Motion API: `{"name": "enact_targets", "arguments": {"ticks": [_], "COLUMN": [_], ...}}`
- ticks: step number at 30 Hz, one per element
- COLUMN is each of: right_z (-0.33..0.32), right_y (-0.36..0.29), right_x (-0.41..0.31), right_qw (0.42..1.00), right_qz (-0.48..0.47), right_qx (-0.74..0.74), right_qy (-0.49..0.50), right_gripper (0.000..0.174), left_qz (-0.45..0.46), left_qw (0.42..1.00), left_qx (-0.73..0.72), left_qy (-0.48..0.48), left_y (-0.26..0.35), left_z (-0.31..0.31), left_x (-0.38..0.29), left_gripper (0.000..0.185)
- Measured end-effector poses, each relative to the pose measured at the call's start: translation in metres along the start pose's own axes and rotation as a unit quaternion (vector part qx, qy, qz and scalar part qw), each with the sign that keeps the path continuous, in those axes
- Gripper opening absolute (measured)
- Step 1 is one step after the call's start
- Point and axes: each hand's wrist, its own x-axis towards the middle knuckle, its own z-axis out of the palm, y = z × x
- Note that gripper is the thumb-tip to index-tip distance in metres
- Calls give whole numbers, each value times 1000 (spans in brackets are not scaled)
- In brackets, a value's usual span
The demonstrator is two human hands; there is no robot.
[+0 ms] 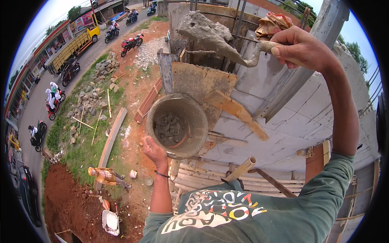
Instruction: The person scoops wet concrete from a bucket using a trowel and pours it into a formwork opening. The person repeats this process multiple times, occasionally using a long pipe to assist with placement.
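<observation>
My right hand (299,48) grips the handle of a trowel (250,59), raised at the top of the view. Wet grey mortar (206,29) is heaped on its blade, over or beside the top of a wooden column form (200,76) with steel rebar (239,21) standing in it. My left hand (155,152) holds a mortar-caked bucket (202,121) by its rim or handle, just in front of the form. More wet mortar (170,129) lies in the bottom of the bucket. The trowel and its load hide part of the form's opening.
I stand high above the ground by bamboo scaffolding (243,168). A grey block wall (291,121) and a steel channel (279,94) rise on the right. A crumpled paper bag (272,24) sits behind my right hand. Below are a person (106,176), a wheelbarrow (111,222) and a road (33,106) with traffic.
</observation>
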Motion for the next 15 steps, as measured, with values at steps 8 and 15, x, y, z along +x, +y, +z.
{"name": "enact_targets", "arguments": {"ticks": [8, 15], "right_z": [-5, 48], "right_y": [37, 11], "right_x": [32, 4], "right_qw": [961, 981], "right_qz": [105, 80], "right_qx": [233, 154], "right_qy": [108, 83], "right_gripper": [32, 39], "left_qz": [22, 8], "left_qw": [1000, 1000], "left_qx": [-2, 5], "left_qy": [4, -9], "left_y": [-1, -9], "left_z": [-5, -7], "left_x": [2, 4], "left_gripper": [39, 39]}}
